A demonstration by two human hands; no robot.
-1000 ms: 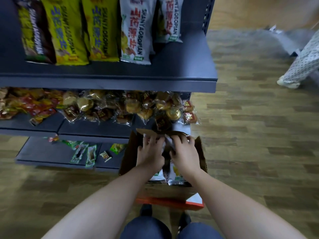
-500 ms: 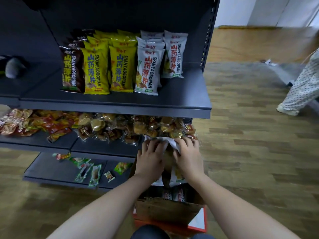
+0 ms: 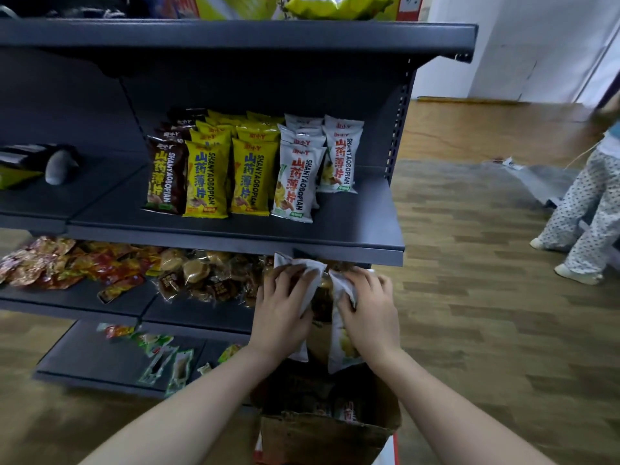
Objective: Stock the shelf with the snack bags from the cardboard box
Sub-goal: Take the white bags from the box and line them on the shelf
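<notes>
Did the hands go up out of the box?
Yes. Both hands, left and right, rose with white bags from the cardboard box to the chip shelf's edge.

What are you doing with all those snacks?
A person is stocking a shop shelf. The left hand and the right hand each hold a white snack bag, lifted above the open cardboard box on the floor. More bags are in the box. Matching white bags stand on the middle shelf above, beside yellow ones.
</notes>
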